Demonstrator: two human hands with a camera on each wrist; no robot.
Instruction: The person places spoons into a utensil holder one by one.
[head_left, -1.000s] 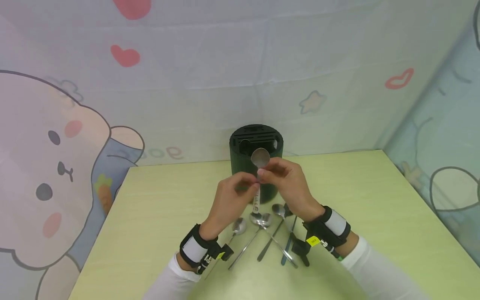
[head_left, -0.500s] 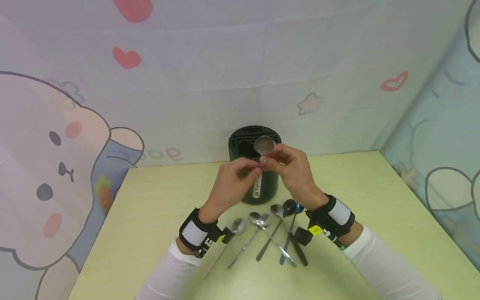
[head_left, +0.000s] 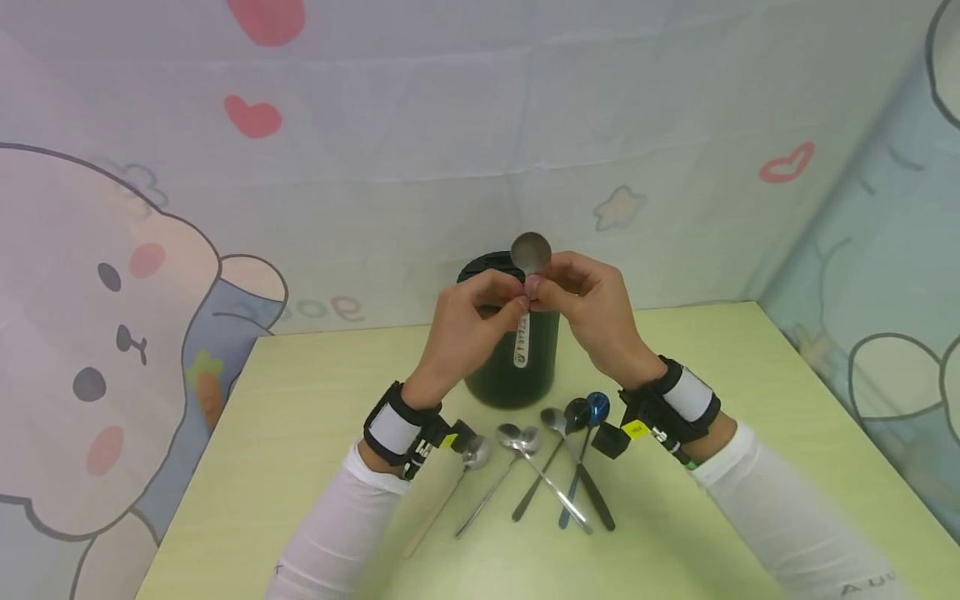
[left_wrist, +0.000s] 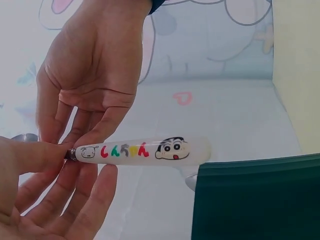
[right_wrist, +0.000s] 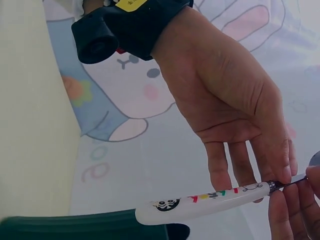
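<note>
The spoon [head_left: 527, 283] with the white cartoon-printed handle has risen over the last second: its bowl now shows above the rim of the dark green holder [head_left: 513, 367], and its handle tip hangs in front of the holder's wall. Both hands pinch it at the neck, left hand [head_left: 465, 329] and right hand [head_left: 588, 312] meeting fingertip to fingertip. My guess is it is being lifted to slot into the holder. 5 more spoons [head_left: 536, 467] lie fanned on the bench [head_left: 750, 400].
</note>
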